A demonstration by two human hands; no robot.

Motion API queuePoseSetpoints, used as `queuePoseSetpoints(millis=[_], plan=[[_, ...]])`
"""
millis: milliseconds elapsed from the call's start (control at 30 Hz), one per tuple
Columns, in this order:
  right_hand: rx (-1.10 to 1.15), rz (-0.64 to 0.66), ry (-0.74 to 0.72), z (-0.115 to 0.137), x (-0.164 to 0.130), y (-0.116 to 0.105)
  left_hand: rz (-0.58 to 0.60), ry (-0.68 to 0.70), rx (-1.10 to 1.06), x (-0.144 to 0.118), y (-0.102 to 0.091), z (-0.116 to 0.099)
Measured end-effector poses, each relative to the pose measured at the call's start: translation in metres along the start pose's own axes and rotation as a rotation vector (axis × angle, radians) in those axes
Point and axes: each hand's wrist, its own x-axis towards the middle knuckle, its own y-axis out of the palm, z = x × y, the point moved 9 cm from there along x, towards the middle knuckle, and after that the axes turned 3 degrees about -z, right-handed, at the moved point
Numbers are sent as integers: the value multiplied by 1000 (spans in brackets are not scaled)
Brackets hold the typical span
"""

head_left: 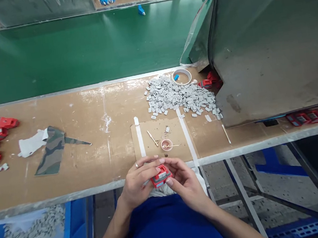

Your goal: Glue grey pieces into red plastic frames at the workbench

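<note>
Head view: stick point(170, 145) in small cup point(167, 144)

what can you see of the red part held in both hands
The red part is a small, squarish frame that looks like moulded plastic, with light grey pieces set in its recessed middle. It is held just off the near edge of the workbench, above the lap, tilted slightly toward the camera. The left hand grips its left side, fingers curling over the top; the right hand holds its right side, thumb at the lower corner. Its underside is hidden.
</note>
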Motion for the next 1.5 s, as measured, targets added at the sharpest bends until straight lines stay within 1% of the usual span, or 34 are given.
queuePoseSetpoints(millis=[33, 100, 167, 200, 233, 333, 433, 500, 700, 800, 867, 933, 1033, 1067, 1133, 1200, 1367, 1433, 1500], plan=[[-15, -16, -16, 4, 1, -2, 12, 3, 6, 2, 0, -2], [-76, -45, -60, 15, 3, -8, 70, -37, -15, 8, 3, -5], [-173, -67, -134, 29, 7, -13, 122, -126, -54, 16, 4, -5], [-228, -74, -184, 37, 8, -14, 126, -175, -65, 20, 3, -6], [-284, -78, -242, 45, 9, -14, 110, -218, -68, 24, 1, -7], [-406, -87, -396, 66, 10, -11, 6, -310, -70, 34, -5, -9], [-440, -92, -465, 77, 12, -7, -67, -367, -109, 39, -5, -9], [-457, -83, -484, 81, 13, -4, -88, -379, -142, 40, -3, -8], [-598, -89, -581, 89, 10, -3, -108, -376, -186, 37, -3, -5], [-586, -87, -579, 85, 10, -5, -100, -368, -157, 39, -3, -6], [-495, -107, -512, 78, 14, -9, -84, -371, -120, 40, -2, -6], [-339, -142, -401, 67, 18, -14, -70, -372, -99, 41, 1, -6], [-102, -176, -233, 47, 21, -18, -51, -356, -138, 39, 10, -4], [-57, -175, -195, 43, 22, -17, -47, -350, -153, 37, 13, -3], [-46, -160, -155, 38, 22, -16, -44, -334, -146, 34, 16, 0], [-117, -151, -188, 41, 21, -16, -29, -292, -84, 34, 18, 1], [-446, -126, -469, 72, 13, -15, 81, -155, 100, 42, 20, -10], [-516, -113, -517, 79, 10, -14, 105, -137, 152, 46, 19, -13], [-527, -126, -518, 81, 8, -14, 121, -131, 187, 48, 19, -18]])
